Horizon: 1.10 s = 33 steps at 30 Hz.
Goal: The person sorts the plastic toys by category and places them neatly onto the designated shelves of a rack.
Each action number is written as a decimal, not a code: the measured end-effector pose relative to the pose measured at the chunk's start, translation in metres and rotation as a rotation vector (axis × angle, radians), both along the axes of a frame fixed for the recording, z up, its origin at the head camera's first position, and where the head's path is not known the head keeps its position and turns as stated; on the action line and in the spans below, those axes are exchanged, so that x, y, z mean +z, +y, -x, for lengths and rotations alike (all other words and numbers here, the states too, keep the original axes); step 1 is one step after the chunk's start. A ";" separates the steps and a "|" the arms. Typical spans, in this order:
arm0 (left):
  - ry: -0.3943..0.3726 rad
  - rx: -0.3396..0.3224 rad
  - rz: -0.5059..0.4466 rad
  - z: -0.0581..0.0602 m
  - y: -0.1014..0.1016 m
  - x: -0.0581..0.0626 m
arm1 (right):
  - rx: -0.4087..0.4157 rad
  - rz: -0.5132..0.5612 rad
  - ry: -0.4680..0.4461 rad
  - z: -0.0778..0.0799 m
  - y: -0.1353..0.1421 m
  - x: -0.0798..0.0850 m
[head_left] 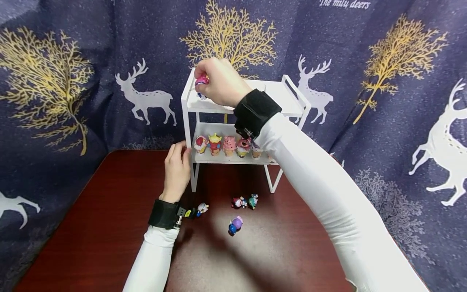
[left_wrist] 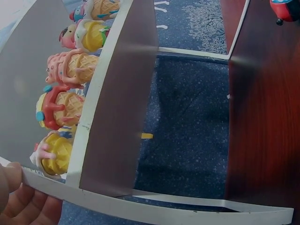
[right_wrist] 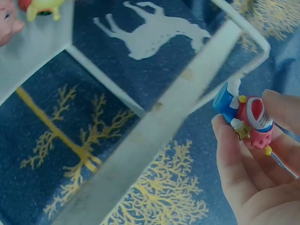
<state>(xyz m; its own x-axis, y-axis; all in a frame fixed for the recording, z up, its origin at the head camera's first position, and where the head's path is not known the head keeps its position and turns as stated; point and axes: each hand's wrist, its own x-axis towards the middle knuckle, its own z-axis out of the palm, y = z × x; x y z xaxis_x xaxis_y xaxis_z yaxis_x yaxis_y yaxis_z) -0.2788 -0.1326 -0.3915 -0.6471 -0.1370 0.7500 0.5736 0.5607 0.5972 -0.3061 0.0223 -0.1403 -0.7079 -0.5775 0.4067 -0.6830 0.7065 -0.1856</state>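
Observation:
My right hand (head_left: 220,83) pinches a small toy figurine (right_wrist: 255,117) in pink, white and blue, with a yellow star on it. That hand is above the left end of the top shelf (head_left: 270,99) of a small white rack. In the right wrist view the figurine lies tilted between thumb and fingertips. Lower down, my left hand (head_left: 176,170) grips the rack's left front post (head_left: 186,121), level with the lower shelf. The left wrist view shows thumb and curled fingers (left_wrist: 35,206) on either side of the white frame (left_wrist: 105,204).
A row of ice-cream-cone figures (head_left: 228,145) stands along the lower shelf. On the dark red table (head_left: 109,211) lie several small figurines, among them a white and blue one (head_left: 202,209), a red one (head_left: 238,202), a green one (head_left: 253,201) and a purple one (head_left: 237,222). Behind hangs a deer-patterned cloth (head_left: 153,48).

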 end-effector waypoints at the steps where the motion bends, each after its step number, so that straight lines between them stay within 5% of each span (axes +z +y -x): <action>1: 0.002 -0.001 -0.001 0.000 0.000 0.000 | 0.000 -0.015 0.000 0.001 -0.001 0.000; 33: 0.011 0.012 0.001 0.001 0.001 0.000 | -0.001 0.014 -0.026 0.000 0.002 -0.020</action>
<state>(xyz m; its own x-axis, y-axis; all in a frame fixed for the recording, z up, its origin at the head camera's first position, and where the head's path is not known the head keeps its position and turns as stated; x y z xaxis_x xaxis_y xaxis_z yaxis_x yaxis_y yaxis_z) -0.2798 -0.1315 -0.3913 -0.6370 -0.1436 0.7573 0.5734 0.5683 0.5901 -0.3065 0.0238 -0.1599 -0.7189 -0.5710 0.3965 -0.6770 0.7044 -0.2131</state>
